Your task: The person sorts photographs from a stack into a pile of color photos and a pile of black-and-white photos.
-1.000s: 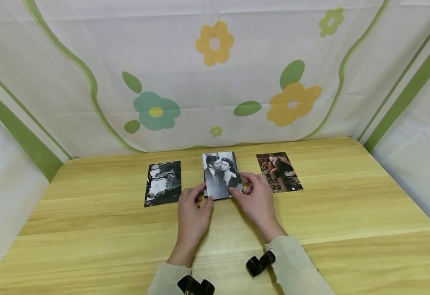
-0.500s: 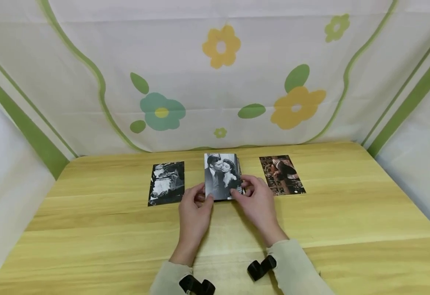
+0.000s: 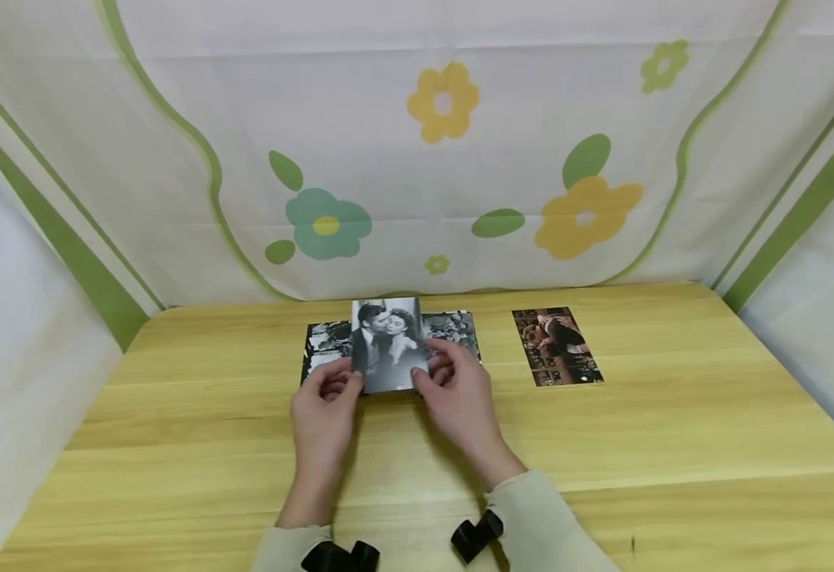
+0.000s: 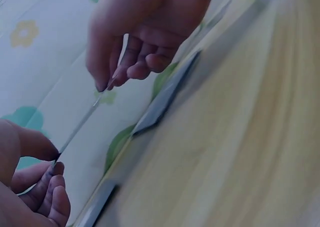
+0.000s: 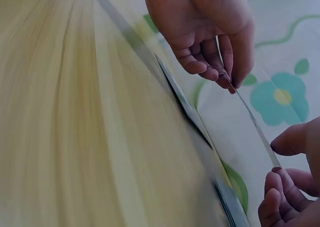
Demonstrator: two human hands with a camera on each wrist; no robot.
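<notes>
Both hands hold a black-and-white photo card [image 3: 388, 342] of a couple, upright, by its lower side edges. My left hand [image 3: 322, 421] pinches the left edge between thumb and fingers; my right hand [image 3: 463, 405] pinches the right edge. In the left wrist view the card [image 4: 80, 124] appears edge-on, raised off the table. Behind it in the head view, a dark black-and-white photo [image 3: 327, 338] shows at left and another photo [image 3: 453, 326] at right, both partly covered. The right wrist view shows layered edges on the nearer pile [image 5: 230, 202].
A colour photo [image 3: 558, 347] lies separately to the right on the wooden table [image 3: 639, 445]. A white cloth with printed flowers [image 3: 388, 159] rises along the table's back edge, with more cloth at both sides. Black camera mounts [image 3: 477, 536] sit at the wrists.
Both hands have moved left with the couple photo, lifting it away from the middle pile. Another photo now shows where it was. The head view has shifted slightly.
</notes>
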